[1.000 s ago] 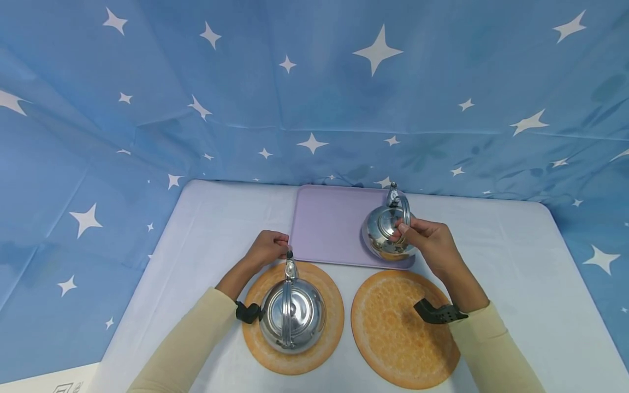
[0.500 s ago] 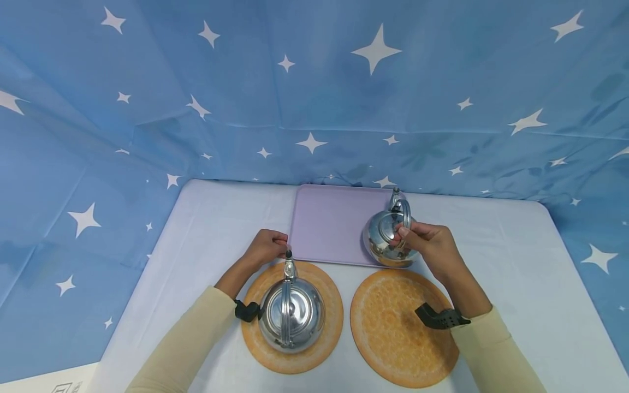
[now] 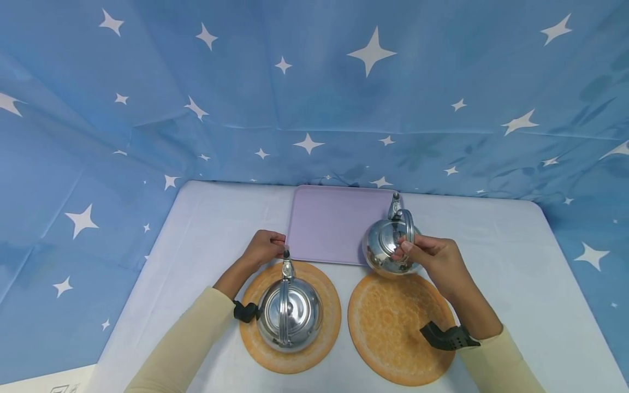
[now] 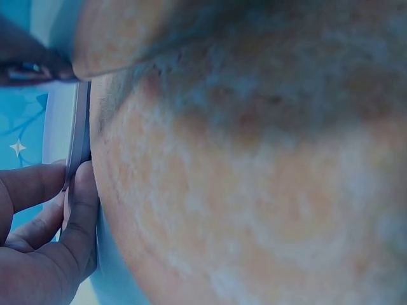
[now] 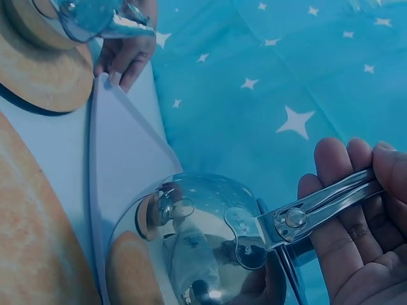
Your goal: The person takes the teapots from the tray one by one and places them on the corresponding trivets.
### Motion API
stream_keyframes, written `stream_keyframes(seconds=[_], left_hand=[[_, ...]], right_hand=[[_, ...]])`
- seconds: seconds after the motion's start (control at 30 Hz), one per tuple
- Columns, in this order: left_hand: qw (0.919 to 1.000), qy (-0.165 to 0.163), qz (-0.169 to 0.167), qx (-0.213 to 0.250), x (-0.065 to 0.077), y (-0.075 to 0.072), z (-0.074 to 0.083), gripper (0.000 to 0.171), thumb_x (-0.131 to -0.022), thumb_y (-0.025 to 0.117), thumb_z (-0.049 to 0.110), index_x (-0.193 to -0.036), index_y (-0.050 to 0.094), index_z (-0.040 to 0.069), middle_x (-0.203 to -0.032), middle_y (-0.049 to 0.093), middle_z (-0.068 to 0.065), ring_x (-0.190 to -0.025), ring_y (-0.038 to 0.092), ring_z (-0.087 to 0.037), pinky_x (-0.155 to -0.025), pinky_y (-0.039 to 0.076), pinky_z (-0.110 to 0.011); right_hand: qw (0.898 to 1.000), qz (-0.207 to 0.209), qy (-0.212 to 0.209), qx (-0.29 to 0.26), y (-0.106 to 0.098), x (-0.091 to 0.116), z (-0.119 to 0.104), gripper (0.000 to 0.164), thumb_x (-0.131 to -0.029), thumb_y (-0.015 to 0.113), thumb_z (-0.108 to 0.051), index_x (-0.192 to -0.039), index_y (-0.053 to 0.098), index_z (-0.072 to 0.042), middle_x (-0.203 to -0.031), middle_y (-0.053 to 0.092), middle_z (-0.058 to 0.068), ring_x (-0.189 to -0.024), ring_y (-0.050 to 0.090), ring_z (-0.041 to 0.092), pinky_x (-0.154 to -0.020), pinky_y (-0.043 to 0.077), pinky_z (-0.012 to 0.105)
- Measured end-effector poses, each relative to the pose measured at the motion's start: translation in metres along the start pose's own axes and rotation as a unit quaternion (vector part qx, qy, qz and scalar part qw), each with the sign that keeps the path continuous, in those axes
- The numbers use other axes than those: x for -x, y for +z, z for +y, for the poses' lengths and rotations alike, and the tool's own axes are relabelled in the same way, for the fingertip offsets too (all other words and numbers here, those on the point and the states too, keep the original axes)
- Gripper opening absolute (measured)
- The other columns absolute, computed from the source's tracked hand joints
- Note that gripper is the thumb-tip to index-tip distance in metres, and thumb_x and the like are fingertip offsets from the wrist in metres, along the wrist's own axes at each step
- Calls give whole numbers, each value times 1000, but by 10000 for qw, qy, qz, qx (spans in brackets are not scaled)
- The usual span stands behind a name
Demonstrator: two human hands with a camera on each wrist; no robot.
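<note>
My right hand (image 3: 439, 265) holds a shiny metal kettle (image 3: 379, 248) by its upright handle, its fingers curled round the bar in the right wrist view. The kettle's spout points away from me. It overlaps the front right corner of a lilac tray (image 3: 329, 224) and the far edge of the right placemat. My left hand (image 3: 265, 248) pinches the tray's front left corner between thumb and fingers, as the left wrist view shows at the tray edge (image 4: 79, 127). A second metal kettle (image 3: 306, 322) stands on the left placemat, its spout tip close to my left hand.
Two round orange placemats lie side by side in front of the tray, the left placemat (image 3: 333, 316) and the right placemat (image 3: 388, 333). White cloth (image 3: 516, 273) covers the table. A blue star-patterned curtain (image 3: 245, 98) hangs behind and at the sides.
My right hand has brought its kettle toward me, from over the tray to its front edge and the right placemat's far rim. My left hand stays at the tray corner.
</note>
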State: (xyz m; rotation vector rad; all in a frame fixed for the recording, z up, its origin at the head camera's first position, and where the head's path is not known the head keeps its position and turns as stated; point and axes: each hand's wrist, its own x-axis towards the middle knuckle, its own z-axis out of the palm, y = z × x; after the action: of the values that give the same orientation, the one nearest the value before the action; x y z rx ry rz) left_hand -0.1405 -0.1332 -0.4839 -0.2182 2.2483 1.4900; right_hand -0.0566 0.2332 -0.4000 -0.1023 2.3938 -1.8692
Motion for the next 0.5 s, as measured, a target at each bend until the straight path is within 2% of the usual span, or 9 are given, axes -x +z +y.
stream_keyframes(seconds=[0.27,0.4,0.5], left_hand=[[9999,72,40,74,-1,-1,-3,30,-88,65,-4,-116,61,-14,-94,63,-18,-74,65,-19,-70,59,-28],[9999,86,30,107,-2,-2,-4,29,-88,64,-5,-116,61,-14,-94,63,-18,-75,65,-18,-70,59,-28],[9999,82,24,125,-2,-2,-4,29,-88,64,-4,-116,61,-14,-94,63,-18,-75,65,-19,-70,59,-28]], right_hand=[[9994,-116,-274,189,2,28,-6,25,-99,58,-12,-96,70,10,-92,72,13,-101,64,7,-85,53,18],[9991,-118,-311,270,5,43,-9,20,-98,59,-7,-97,71,9,-88,72,10,-99,65,7,-84,53,18],[9991,-158,-365,138,7,55,-9,18,-97,58,-2,-100,69,12,-84,72,10,-92,67,11,-82,55,19]])
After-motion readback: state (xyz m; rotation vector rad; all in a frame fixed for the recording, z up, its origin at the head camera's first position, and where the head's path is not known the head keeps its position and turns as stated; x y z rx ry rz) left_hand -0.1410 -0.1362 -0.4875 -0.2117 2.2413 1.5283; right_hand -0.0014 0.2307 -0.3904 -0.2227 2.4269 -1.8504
